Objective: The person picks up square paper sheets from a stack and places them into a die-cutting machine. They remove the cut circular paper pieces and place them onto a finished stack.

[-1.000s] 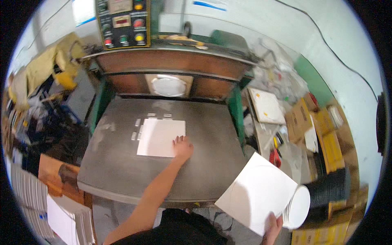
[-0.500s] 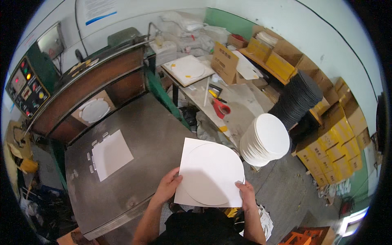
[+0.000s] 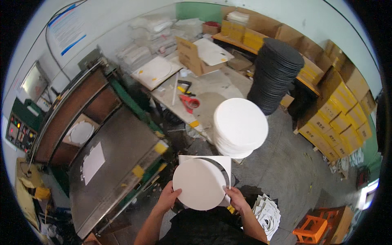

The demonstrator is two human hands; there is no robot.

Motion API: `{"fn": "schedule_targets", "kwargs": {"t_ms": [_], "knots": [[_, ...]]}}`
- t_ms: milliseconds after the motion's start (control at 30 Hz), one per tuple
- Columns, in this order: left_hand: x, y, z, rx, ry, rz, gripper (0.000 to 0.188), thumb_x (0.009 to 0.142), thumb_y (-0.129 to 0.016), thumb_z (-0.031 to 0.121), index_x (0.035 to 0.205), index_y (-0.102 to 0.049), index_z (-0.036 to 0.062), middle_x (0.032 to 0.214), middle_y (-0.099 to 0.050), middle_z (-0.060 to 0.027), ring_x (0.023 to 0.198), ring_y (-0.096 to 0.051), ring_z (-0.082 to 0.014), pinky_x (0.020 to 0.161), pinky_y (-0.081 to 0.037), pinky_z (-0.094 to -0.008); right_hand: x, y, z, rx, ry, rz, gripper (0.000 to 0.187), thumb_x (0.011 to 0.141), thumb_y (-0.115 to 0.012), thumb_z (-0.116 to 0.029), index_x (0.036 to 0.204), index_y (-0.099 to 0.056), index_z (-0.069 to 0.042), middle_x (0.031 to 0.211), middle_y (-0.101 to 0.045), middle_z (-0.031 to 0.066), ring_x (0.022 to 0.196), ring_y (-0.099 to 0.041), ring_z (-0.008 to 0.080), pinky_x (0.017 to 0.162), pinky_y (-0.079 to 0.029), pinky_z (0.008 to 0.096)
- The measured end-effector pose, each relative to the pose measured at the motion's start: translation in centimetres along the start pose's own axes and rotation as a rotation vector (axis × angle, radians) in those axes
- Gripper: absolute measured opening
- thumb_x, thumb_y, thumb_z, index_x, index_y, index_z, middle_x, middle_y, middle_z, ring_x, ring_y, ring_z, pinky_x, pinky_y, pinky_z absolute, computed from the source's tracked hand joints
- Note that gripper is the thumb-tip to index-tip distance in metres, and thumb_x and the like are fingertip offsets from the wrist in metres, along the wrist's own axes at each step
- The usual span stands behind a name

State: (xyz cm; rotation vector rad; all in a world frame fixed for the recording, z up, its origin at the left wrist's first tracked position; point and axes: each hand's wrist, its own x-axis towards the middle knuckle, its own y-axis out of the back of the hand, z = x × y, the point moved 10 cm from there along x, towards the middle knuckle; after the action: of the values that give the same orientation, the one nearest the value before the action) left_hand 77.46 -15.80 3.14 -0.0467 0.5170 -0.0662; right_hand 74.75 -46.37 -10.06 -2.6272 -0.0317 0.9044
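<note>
A round white disc is in front of me, lifted partly out of a square white sheet with a round cut-out. A dark crescent gap shows between them at the upper right. My left hand is closed on the disc's left edge, thumb on top. At the right edge my right hand pinches, seemingly with both the disc rim and the sheet's edge in its fingers; its fingertips beneath are hidden. Just beyond stands a tall stack of white discs.
To the left is a machine bed with a white sheet on it. Ahead, a worktable holds a red tape dispenser. Black discs are stacked beyond. White offcuts and an orange stool are at lower right.
My view has swung to the right, toward the white stack. The disc, which lay within the square sheet, has shifted to the lower left, opening a crescent gap between them.
</note>
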Motion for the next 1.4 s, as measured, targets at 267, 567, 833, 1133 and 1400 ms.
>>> {"fn": "schedule_targets", "kwargs": {"t_ms": [267,567,833,1133,1400], "knots": [[4.9,-4.9,13.6,-0.290,-0.273,-0.241,0.060,0.084,-0.063,0.008,0.138,-0.041,-0.0006,0.126,-0.058,-0.0114,0.114,-0.057,-0.0219,0.100,-0.043,-0.0359,-13.8,26.6,-6.9,-0.476,0.355,0.689,0.022,0.093,-0.059,-0.022,0.097,-0.066,-0.001,0.071,-0.063,0.0043,0.065,-0.058,0.0115,0.060,-0.045,0.0276],[16.6,-19.8,17.3,-0.494,-0.250,-0.339,0.047,0.096,-0.054,0.011,0.140,-0.037,0.0090,0.134,-0.050,-0.0091,0.119,-0.053,-0.0253,0.097,-0.047,-0.0465,-29.4,34.8,-3.2,-1.208,-0.076,1.523,0.021,0.085,-0.056,-0.020,0.098,-0.064,-0.006,0.090,-0.068,0.0186,0.082,-0.067,0.0355,0.072,-0.051,0.0474],[19.6,-21.2,13.6,-0.373,-0.113,-0.148,0.049,0.093,-0.057,0.008,0.137,-0.036,0.0065,0.133,-0.049,-0.0136,0.115,-0.057,-0.0291,0.098,-0.048,-0.0478,-20.7,35.5,25.1,-0.891,-0.672,1.050,0.025,0.092,-0.050,-0.025,0.106,-0.063,-0.008,0.095,-0.065,0.0147,0.089,-0.063,0.0335,0.070,-0.052,0.0477],[14.9,-13.2,13.5,0.047,-0.429,-0.086,0.050,0.096,-0.058,0.014,0.139,-0.038,-0.0014,0.119,-0.060,-0.0155,0.106,-0.062,-0.0217,0.088,-0.052,-0.0333,1.0,24.6,19.4,-0.586,-0.475,0.265,0.024,0.095,-0.049,-0.022,0.109,-0.061,-0.007,0.096,-0.065,0.0145,0.088,-0.064,0.0312,0.071,-0.053,0.0465],[-10.5,13.9,-6.4,0.625,-0.177,0.723,0.036,0.094,-0.057,0.026,0.123,-0.058,0.0044,0.107,-0.069,-0.0151,0.094,-0.067,-0.0330,0.083,-0.053,-0.0398,11.4,16.6,10.3,-1.013,-0.480,-0.079,0.024,0.097,-0.049,-0.020,0.112,-0.060,-0.006,0.096,-0.065,0.0143,0.087,-0.064,0.0292,0.072,-0.054,0.0453]]}}
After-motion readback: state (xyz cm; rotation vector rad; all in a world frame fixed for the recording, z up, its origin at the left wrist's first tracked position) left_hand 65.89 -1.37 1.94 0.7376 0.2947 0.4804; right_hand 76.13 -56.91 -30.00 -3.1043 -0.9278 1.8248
